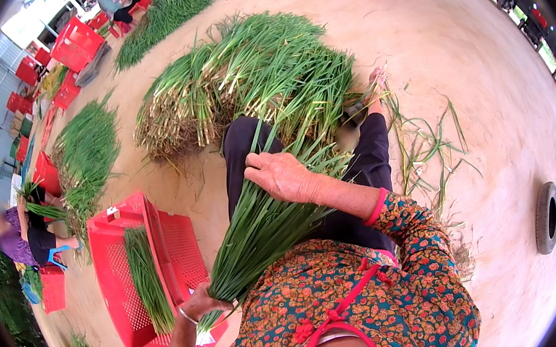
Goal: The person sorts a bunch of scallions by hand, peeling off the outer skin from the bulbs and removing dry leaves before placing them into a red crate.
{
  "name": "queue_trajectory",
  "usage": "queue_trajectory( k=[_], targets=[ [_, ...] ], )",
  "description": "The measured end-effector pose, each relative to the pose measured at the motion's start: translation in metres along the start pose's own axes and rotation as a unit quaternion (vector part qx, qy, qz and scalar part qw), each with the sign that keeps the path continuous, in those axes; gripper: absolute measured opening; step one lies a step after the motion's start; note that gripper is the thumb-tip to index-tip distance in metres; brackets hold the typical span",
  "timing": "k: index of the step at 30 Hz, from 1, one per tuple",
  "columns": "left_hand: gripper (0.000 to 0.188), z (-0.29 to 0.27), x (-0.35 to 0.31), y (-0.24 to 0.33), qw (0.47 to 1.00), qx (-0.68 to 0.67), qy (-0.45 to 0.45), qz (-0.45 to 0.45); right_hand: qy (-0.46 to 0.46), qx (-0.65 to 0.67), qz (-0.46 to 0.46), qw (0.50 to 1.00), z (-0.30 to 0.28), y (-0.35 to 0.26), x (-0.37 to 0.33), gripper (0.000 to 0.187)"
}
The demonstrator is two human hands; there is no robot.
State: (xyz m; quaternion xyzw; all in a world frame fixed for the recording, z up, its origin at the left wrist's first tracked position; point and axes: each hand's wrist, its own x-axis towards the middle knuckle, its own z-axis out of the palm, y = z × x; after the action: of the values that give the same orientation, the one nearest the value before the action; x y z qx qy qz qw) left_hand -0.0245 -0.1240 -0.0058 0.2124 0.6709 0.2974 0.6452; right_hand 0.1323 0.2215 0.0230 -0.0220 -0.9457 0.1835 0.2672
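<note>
A large bunch of garlic chives (260,229) lies slantwise across my lap, its narrow end at lower left and its leaves fanning out at upper right. My left hand (203,302), with a bracelet at the wrist, is closed around the narrow end. My right hand (285,176) lies over the wider part with curled fingers, gripping leaves; its fingertips are partly hidden. Beyond my knees a big heap of chives (248,76) rests on the floor, pale stalks and brown roots toward me. To my left stands a red perforated crate (120,282) with a bundle of chives (146,273) in it.
Loose leaves (429,145) are strewn on the floor right of my legs. A tyre (547,218) is at far right. More chives (91,141) lie at left, near a seated person (19,232). Red crates (78,45) are stacked at the far left.
</note>
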Motion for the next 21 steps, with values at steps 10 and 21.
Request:
queue_trajectory(
  k=[10, 21],
  targets=[
    [0.051, 0.004, -0.01, -0.022, 1.0, -0.008, 0.007, -0.004, 0.288, 0.104, 0.222, 0.926, -0.076, 0.061, -0.026, 0.006],
    [0.062, -0.001, -0.011, -0.036, 0.999, 0.003, -0.016, -0.033, 0.106, -0.062, 0.097, 0.988, -0.078, 0.064, -0.018, 0.03]
  ],
)
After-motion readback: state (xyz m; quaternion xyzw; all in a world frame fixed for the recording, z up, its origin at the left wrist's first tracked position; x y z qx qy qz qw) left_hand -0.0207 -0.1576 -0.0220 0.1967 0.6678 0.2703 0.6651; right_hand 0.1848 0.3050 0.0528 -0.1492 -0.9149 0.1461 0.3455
